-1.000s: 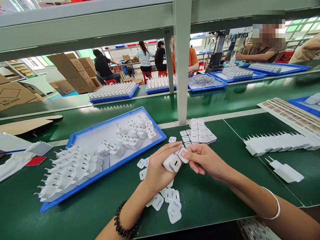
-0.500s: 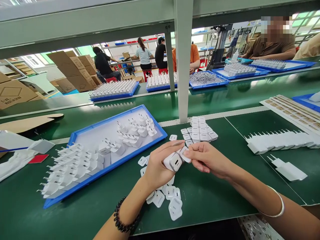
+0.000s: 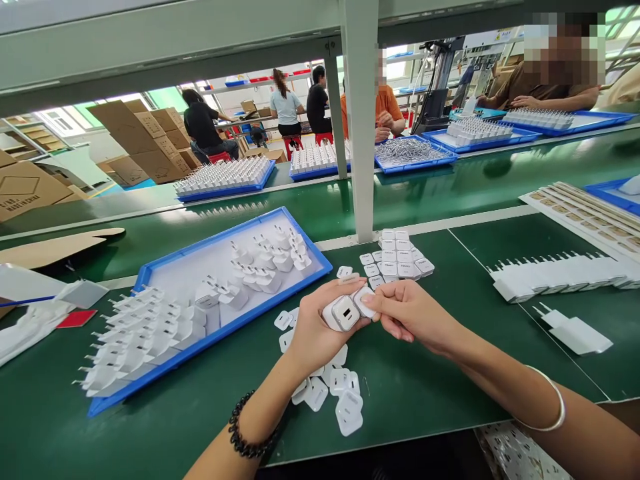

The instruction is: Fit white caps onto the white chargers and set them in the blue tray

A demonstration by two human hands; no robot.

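Note:
My left hand (image 3: 313,327) is wrapped round a white charger plug (image 3: 342,313), its port face turned toward me. My right hand (image 3: 411,317) pinches a small white cap piece (image 3: 365,301) against that plug's right side. Both hands hover above the green mat. Loose white cover pieces (image 3: 336,392) lie scattered under my left wrist. A neat block of the same white pieces (image 3: 399,259) sits just beyond my hands. To the left, a blue tray (image 3: 148,275) holds many white plugs (image 3: 145,330) with prongs up.
A grey post (image 3: 362,127) rises behind the stacked pieces. Finished white chargers (image 3: 555,275) lie in a row at right, one apart (image 3: 575,333). A green conveyor belt (image 3: 450,190) runs behind, with more blue trays (image 3: 226,180) and seated workers beyond. Cardboard lies far left.
My hands have lifted slightly and the plug has turned so its port faces me more squarely. The right fingers stay pinched on the small piece at its side.

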